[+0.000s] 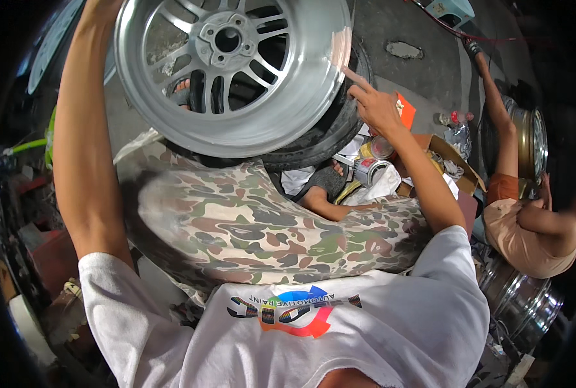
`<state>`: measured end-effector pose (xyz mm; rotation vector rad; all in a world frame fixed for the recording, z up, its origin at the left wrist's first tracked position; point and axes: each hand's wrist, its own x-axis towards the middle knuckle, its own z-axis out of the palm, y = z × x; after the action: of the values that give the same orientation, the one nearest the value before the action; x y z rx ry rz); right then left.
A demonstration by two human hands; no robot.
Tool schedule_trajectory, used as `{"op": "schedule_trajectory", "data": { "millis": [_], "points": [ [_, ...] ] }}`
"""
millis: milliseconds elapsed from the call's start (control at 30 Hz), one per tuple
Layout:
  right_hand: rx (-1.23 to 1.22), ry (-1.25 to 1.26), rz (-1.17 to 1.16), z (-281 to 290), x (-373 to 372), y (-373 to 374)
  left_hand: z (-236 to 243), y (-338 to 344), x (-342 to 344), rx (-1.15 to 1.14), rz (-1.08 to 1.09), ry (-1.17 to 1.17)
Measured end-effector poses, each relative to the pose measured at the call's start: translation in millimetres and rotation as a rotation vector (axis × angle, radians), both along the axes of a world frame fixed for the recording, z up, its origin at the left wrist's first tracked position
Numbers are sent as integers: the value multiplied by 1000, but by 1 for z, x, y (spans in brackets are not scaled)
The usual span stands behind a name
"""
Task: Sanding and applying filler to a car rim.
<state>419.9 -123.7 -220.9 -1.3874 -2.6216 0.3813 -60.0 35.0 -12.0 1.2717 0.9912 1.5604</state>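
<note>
A silver multi-spoke wheel rim point(204, 123) is tilted over a black tyre point(301, 152) above my camouflage-covered lap. My left hand point(103, 8) is at the rim's upper left edge, mostly cut off by the frame, its fingers hidden. My right hand point(372, 100) is at the rim's right side, index finger stretched toward a pale pinkish smeared patch point(339, 48) on the barrel, other fingers bent, holding nothing visible. Just beyond that hand lie an orange box point(404, 113), paint cans point(370, 169) and white cloth or paper point(381, 187).
A co-worker in a peach top point(527, 239) sits at right beside a gold-coloured rim point(530, 139) and chrome wheels point(527, 304). A cardboard box point(466, 174) of oddments, a bottle point(459, 117), a pale blue stool point(449, 11) and a red hose point(495, 37) are also around. Assorted clutter lies at left.
</note>
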Motion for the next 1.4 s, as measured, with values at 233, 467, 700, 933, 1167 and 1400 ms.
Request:
{"op": "schedule_trajectory", "data": {
  "millis": [233, 467, 700, 933, 1167, 1400],
  "points": [
    [-109, 464, -353, 7, 38, -11, -37, 2, -78, -525, -251, 220],
    [-609, 1329, -667, 17, 13, 24, -39, 32, -79, -415, 59, 655],
    [-624, 1670, -475, 35, -38, 58, -61, 36, -111, -528, 287, 569],
    [-678, 1807, -370, 44, -66, 67, -52, 28, -125, -510, 244, 561],
    [-583, 1685, -387, 44, -73, 74, -47, 20, -98, -515, 314, 626],
    [-498, 1540, -352, 34, -74, 88, -52, 24, -110, -519, 269, 634]
  ]
}}
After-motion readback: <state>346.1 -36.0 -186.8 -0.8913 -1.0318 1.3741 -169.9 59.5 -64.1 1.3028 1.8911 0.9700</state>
